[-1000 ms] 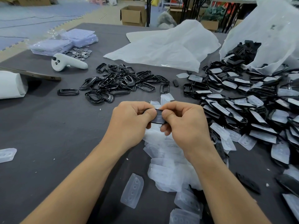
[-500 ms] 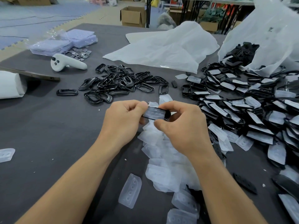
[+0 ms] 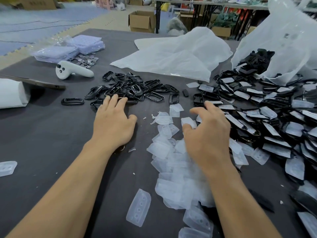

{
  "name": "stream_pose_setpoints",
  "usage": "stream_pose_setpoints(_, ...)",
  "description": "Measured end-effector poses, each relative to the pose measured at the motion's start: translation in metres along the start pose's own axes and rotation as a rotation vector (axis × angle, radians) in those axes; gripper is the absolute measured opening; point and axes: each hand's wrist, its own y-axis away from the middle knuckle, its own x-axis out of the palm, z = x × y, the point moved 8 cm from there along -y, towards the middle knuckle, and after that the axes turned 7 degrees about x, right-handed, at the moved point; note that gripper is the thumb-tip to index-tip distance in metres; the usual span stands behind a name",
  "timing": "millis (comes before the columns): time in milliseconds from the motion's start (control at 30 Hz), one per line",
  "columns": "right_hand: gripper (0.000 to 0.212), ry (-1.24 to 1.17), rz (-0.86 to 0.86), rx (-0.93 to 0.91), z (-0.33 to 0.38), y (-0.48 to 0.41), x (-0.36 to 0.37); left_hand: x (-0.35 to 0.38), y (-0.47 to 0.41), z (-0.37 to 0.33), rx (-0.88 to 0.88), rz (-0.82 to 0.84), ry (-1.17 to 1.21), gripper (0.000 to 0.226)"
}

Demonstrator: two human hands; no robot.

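Fingers of left hand [image 3: 113,124] lie straight on black frames [image 3: 133,90]; right hand [image 3: 208,134], blurred, spread, seemingly empty.

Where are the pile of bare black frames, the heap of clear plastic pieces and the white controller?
pile of black frames [image 3: 134,89]: head view, a frame at the pile's middle.
heap of clear plastic pieces [image 3: 173,186]: head view, a piece mid-heap.
white controller [image 3: 74,70]: head view, middle of its body.

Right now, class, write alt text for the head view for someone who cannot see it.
Two open hands reach over a dark table: the left hand touches piled black frames, the right hand hovers above clear plastic pieces.
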Motion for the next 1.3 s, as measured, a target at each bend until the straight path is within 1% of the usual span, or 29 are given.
stream_pose_setpoints(33, 0.036, 0.007, 0.030, -0.022, 0.003, 0.001, 0.005, 0.003, 0.000, 0.001, 0.000, 0.023, -0.035, 0.061)
stream_pose_setpoints(100, 0.028, 0.024, 0.081, -0.056, 0.006, 0.004, 0.013, -0.002, 0.002, -0.002, 0.027, -0.024, -0.077, 0.052)
stream_pose_setpoints(167, 0.023, 0.024, 0.107, -0.072, 0.008, 0.005, 0.017, -0.013, 0.004, -0.005, 0.040, -0.130, -0.086, 0.036)
stream_pose_setpoints(267, 0.020, 0.017, 0.118, -0.079, 0.008, 0.005, 0.017, -0.021, 0.007, -0.009, 0.050, -0.215, -0.068, 0.008)
stream_pose_setpoints(300, 0.020, 0.012, 0.114, -0.077, 0.007, 0.004, 0.017, -0.023, 0.007, -0.009, 0.046, -0.240, -0.024, 0.003)
stream_pose_setpoints(333, 0.021, 0.003, 0.110, -0.074, 0.007, 0.003, 0.017, -0.024, 0.007, -0.009, 0.047, -0.266, 0.027, 0.010)
stream_pose_setpoints(400, 0.022, -0.038, 0.102, -0.065, 0.008, 0.002, 0.016, -0.019, 0.004, -0.010, 0.083, -0.244, 0.065, 0.031)
stream_pose_setpoints(467, 0.024, -0.100, 0.109, -0.045, 0.010, -0.001, 0.017, -0.010, 0.001, -0.011, 0.114, -0.162, 0.001, 0.047)
stream_pose_setpoints(500, 0.027, -0.120, 0.127, -0.024, 0.012, -0.004, 0.019, -0.007, 0.000, -0.010, 0.120, -0.152, -0.032, 0.048)
stream_pose_setpoints(567, 0.037, -0.087, 0.172, 0.014, 0.016, -0.014, 0.026, -0.010, 0.001, -0.008, 0.110, -0.184, -0.086, 0.041)
stream_pose_setpoints(633, 0.045, 0.032, 0.221, 0.025, 0.022, -0.030, 0.036, -0.012, 0.003, -0.005, 0.088, -0.199, -0.106, 0.031)
stream_pose_setpoints(667, 0.045, 0.093, 0.255, 0.028, 0.025, -0.040, 0.042, -0.012, 0.003, -0.004, 0.082, -0.186, -0.099, 0.027)
stream_pose_setpoints(700, 0.041, 0.139, 0.289, 0.024, 0.029, -0.050, 0.047, -0.012, 0.003, -0.003, 0.081, -0.173, -0.084, 0.026)
stream_pose_setpoints(800, 0.012, 0.292, 0.354, -0.046, 0.043, -0.085, 0.061, -0.016, 0.005, 0.000, 0.057, -0.183, -0.022, 0.035)
stream_pose_setpoints(833, 0.011, 0.377, 0.378, -0.085, 0.045, -0.096, 0.068, -0.017, 0.006, 0.000, 0.054, -0.186, -0.002, 0.038)
stream_pose_setpoints(900, 0.021, 0.545, 0.423, -0.140, 0.047, -0.111, 0.080, -0.018, 0.009, -0.004, 0.081, -0.182, 0.036, 0.041)
stream_pose_setpoints(933, 0.022, 0.591, 0.428, -0.150, 0.047, -0.115, 0.084, -0.019, 0.011, -0.007, 0.106, -0.185, 0.061, 0.041)
stream_pose_setpoints(1000, 0.009, 0.656, 0.358, -0.186, 0.050, -0.121, 0.085, -0.018, 0.014, -0.011, 0.145, -0.184, 0.116, 0.039)
stream_pose_setpoints(1033, 0.011, 0.673, 0.297, -0.200, 0.054, -0.124, 0.082, -0.015, 0.014, -0.012, 0.156, -0.166, 0.132, 0.037)
stream_pose_setpoints(1067, 0.018, 0.677, 0.246, -0.208, 0.057, -0.126, 0.079, -0.013, 0.014, -0.011, 0.155, -0.146, 0.141, 0.033)
stream_pose_setpoints(1133, 0.023, 0.642, 0.185, -0.228, 0.062, -0.129, 0.074, -0.012, 0.011, -0.003, 0.088, -0.136, 0.211, 0.027)
stream_pose_setpoints(1200, 0.023, 0.585, 0.157, -0.213, 0.062, -0.132, 0.066, -0.013, 0.010, 0.007, 0.027, -0.134, 0.296, 0.034)
stream_pose_setpoints(1300, 0.022, 0.533, 0.151, -0.199, 0.059, -0.126, 0.060, -0.010, 0.011, 0.010, 0.015, -0.068, 0.255, 0.034)
